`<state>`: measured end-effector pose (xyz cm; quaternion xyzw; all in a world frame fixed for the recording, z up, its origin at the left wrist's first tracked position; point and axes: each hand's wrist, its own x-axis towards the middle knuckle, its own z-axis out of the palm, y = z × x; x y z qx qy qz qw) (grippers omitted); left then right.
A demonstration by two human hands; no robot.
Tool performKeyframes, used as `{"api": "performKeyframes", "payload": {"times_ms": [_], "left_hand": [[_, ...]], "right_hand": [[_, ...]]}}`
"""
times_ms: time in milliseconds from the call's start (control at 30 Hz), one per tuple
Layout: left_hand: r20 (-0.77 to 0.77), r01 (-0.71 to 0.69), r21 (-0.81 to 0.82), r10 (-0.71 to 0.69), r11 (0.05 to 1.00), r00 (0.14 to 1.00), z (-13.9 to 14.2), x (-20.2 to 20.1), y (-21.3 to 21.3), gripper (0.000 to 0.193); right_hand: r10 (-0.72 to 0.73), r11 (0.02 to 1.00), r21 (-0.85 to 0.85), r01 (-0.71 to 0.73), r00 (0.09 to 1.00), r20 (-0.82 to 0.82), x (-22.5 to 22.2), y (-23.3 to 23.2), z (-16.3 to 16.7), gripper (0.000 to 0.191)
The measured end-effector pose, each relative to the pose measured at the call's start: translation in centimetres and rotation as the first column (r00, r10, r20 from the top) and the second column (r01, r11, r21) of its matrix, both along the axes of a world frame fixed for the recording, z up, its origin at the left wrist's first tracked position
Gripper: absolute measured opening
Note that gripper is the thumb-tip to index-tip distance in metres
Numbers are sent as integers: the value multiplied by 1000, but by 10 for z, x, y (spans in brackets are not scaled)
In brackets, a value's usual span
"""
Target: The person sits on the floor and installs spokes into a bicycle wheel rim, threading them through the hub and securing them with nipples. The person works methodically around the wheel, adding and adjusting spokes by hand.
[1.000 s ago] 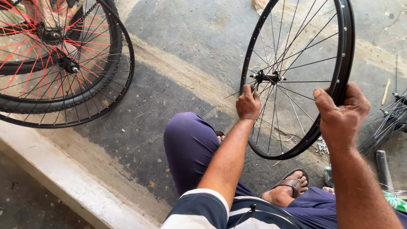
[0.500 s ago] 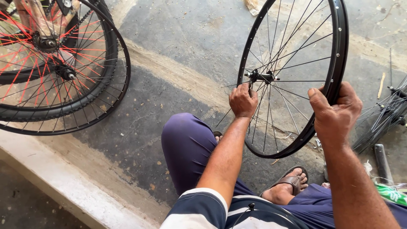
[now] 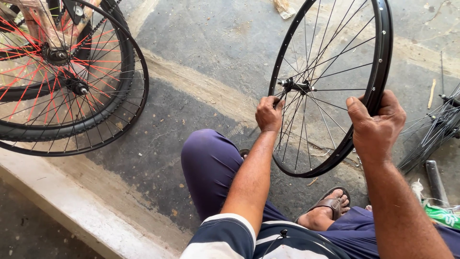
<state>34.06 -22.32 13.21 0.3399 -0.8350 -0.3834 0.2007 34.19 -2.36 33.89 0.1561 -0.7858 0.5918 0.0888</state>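
Spokes already fill the black wheel (image 3: 335, 86); right hand (image 3: 376, 127) grips its rim, left hand (image 3: 269, 114) fingers pinch a spoke near the hub (image 3: 293, 86), work apparently unfinished.

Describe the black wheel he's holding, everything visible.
The wheel is a bare black rim with no tyre, thin metal spokes and a small hub with an axle at the centre. It stands upright, tilted slightly, its lowest part by the concrete floor near a sandalled foot. The right hand grips the rim's right side; the left hand pinches the spokes just below the hub. Small holes dot the rim. Its top edge is cut off by the frame.
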Motion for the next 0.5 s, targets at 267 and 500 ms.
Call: {"api": "performKeyframes", "payload": {"times_ms": [267, 500], "left_hand": [[-238, -111, -186, 64, 976, 969, -3, -2, 1, 16], [-79, 24, -8, -24, 1000, 997, -5, -9, 6, 24]], "right_hand": [[13, 1000, -22, -13, 1000, 10, -4, -3, 1, 18], [43, 999, -13, -43, 999, 4, 0, -14, 3, 16]]}}
